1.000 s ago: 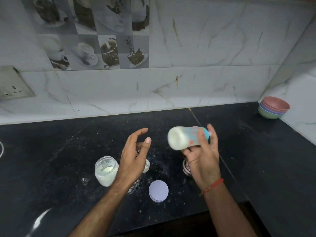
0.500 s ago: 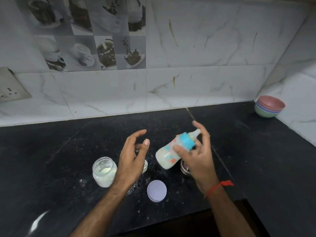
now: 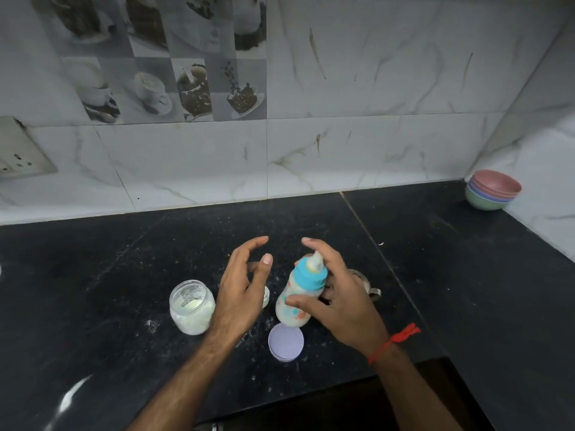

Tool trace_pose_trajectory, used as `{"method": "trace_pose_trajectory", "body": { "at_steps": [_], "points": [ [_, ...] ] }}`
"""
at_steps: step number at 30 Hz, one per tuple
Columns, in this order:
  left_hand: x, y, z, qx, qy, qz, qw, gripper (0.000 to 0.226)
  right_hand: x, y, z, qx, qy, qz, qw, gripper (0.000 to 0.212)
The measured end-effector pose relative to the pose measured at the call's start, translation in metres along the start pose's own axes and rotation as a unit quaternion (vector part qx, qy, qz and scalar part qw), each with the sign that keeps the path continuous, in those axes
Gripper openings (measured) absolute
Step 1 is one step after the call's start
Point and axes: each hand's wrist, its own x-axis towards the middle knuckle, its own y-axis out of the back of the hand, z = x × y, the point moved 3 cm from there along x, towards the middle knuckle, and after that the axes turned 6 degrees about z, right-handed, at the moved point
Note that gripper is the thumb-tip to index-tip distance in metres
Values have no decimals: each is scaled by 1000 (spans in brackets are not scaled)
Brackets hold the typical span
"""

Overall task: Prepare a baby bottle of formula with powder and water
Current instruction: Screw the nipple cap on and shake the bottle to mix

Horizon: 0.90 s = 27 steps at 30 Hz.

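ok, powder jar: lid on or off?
Off. The powder jar stands open-mouthed, white powder visible inside; a round lid lies flat on the counter nearby.

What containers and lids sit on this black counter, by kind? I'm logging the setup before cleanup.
Baby bottle with blue collar, milky liquid inside: 1
Clear glass jar of white powder: 1
Round lilac lid lying flat: 1
Stacked pastel bowls: 1 stack, bowl count unclear
Metal cup, mostly hidden: 1
Total: 5

A stack of 4 bowls (image 3: 492,190) sits in the far right corner of the black counter (image 3: 466,275). A socket (image 3: 18,152) is on the marbled wall (image 3: 373,88), beside coffee-cup tiles (image 3: 186,73).
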Motion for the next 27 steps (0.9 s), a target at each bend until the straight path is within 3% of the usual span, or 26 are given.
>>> {"method": "trace_pose_trajectory", "body": {
  "at_steps": [2, 4, 6, 7, 8, 9, 11, 13, 14, 16, 17, 19, 20, 22, 25, 26, 27],
  "points": [
    [-1, 0, -1, -4, 2, 2, 1000, 32, 1, 0, -1, 181, -71, 104, 975, 79],
    [-2, 1, -1, -6, 4, 4, 1000, 31, 0, 3, 9, 405, -172, 230, 868, 66],
    [-3, 3, -2, -9, 7, 6, 1000, 31, 2, 5, 22, 563, -242, 262, 745, 56],
    [-3, 4, -2, -11, 7, 6, 1000, 31, 1, 5, 25, 599, -255, 269, 710, 57],
    [-3, 5, -2, -13, 8, 6, 1000, 30, 0, 5, 25, 602, -251, 275, 707, 58],
    [-3, 5, -3, -16, 9, 7, 1000, 30, -1, 4, 24, 571, -238, 281, 734, 60],
    [-3, 5, -4, -19, 12, 8, 1000, 30, -2, 7, 21, 417, -179, 257, 853, 71],
    [-3, 4, -5, -23, 18, 10, 1000, 30, -1, 5, 15, 207, -97, 150, 962, 82],
    [-3, 3, -6, -22, 19, 10, 1000, 30, -1, 2, 14, 103, -58, 84, 989, 85],
    [-3, 1, -6, -15, 13, 9, 1000, 30, -2, -4, 16, -47, -6, -6, 999, 84],
    [-3, 1, -6, -12, 10, 9, 1000, 30, -2, -6, 15, -59, -3, -12, 998, 82],
    [-3, 1, -7, -14, 10, 10, 1000, 30, -1, -5, 14, 63, -52, 69, 994, 81],
    [-3, 1, -8, -16, 14, 11, 1000, 30, -2, -2, 17, 170, -97, 142, 970, 79],
    [-4, 2, -9, -18, 22, 10, 1000, 30, -6, 2, 29, 388, -203, 264, 859, 70],
    [-4, 3, -9, -26, 24, 10, 999, 30, -12, 1, 40, 576, -295, 312, 695, 69],
    [-4, 3, -9, -28, 24, 10, 999, 30, -13, 1, 41, 603, -299, 316, 669, 67],
    [-4, 3, -9, -29, 24, 9, 999, 29, -12, 1, 40, 608, -295, 316, 666, 64]
  ]
}}
